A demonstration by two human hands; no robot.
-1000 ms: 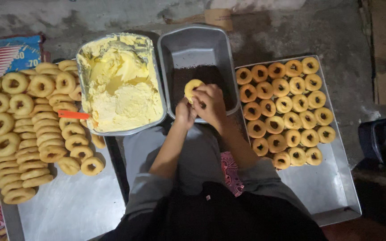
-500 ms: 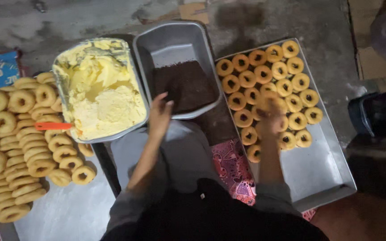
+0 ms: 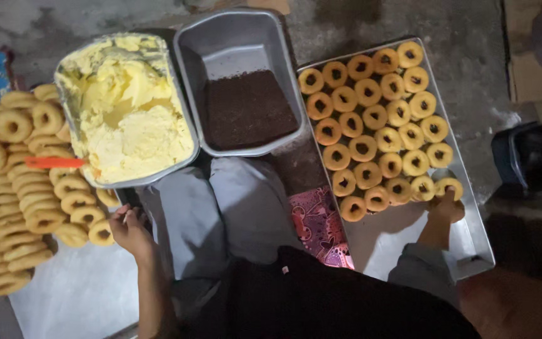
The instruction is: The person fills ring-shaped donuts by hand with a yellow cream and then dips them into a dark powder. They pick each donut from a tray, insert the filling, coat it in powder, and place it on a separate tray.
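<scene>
Seen from above, the person's left hand reaches out toward nine o'clock, fingers loosely spread, forearm bare. The right hand stretches toward three o'clock, fingers curled downward, its forearm in a grey sleeve.

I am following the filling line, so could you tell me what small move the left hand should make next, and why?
Probably close on the plain ring at the stack's near end. The left hand is open beside it, while the right hand sets a filled ring at the end of the tray's nearest row.
</scene>
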